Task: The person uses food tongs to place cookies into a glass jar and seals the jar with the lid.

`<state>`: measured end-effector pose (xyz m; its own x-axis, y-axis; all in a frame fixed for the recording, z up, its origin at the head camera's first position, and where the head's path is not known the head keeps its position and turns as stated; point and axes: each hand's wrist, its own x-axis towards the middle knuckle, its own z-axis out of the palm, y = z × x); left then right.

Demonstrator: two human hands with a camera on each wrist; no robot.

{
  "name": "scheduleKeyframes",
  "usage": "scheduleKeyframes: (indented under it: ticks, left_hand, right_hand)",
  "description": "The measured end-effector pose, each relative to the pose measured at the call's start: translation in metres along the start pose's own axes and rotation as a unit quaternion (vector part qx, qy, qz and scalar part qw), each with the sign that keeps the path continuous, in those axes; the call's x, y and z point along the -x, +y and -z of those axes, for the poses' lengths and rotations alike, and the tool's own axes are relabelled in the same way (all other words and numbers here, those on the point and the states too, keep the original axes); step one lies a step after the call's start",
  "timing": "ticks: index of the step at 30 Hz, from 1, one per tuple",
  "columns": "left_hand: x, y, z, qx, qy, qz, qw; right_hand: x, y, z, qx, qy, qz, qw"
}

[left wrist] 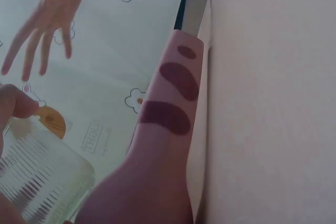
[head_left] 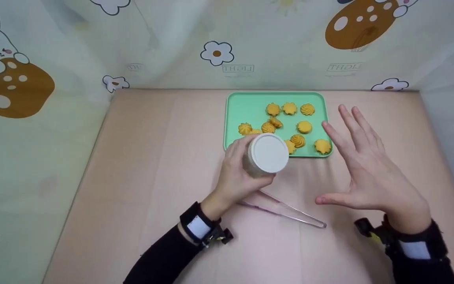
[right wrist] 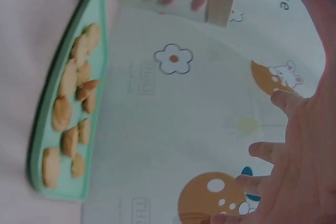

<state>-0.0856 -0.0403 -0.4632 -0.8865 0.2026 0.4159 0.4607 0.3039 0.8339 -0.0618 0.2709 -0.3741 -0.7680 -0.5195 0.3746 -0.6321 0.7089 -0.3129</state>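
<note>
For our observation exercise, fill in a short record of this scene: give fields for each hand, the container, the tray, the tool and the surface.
left hand: grips the side of a ribbed clear jar, lifted above the table
jar: white lid on, held near the tray's front edge
right hand: open, fingers spread, holds nothing
tray: mint green, carries yellow swirl cookies
tongs: clear, lying on the table between the hands
table: pale pink cover
</note>
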Motion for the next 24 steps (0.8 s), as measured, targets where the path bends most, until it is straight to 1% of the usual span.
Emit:
scheduleKeyframes:
  ticks: [4, 6, 11, 16, 20, 24]
  left_hand:
    - [0.000, 0.003, -0.003, -0.015, -0.017, -0.026, 0.9994]
    - [0.000, 0.003, -0.004, -0.028, -0.021, -0.038, 0.9987]
    - [0.002, 0.002, -0.006, -0.074, -0.011, -0.061, 0.9953]
    - [0.003, -0.001, -0.009, -0.114, 0.005, -0.077, 0.9905]
    - [0.002, -0.004, -0.011, -0.137, 0.009, -0.084, 0.9869]
    - [0.001, -0.006, -0.011, -0.154, 0.008, -0.087, 0.9842]
  right_hand:
    - [-0.017, -0.013, -0.003, -0.021, -0.003, 0.010, 1.000]
    - [-0.025, -0.020, -0.006, -0.033, 0.004, 0.024, 0.999]
    - [-0.040, -0.035, -0.021, -0.049, 0.016, 0.062, 0.997]
    - [-0.041, -0.040, -0.036, -0.034, 0.011, 0.079, 0.996]
    - [-0.040, -0.040, -0.044, -0.025, -0.006, 0.071, 0.997]
    - [-0.042, -0.039, -0.048, -0.022, -0.002, 0.072, 0.997]
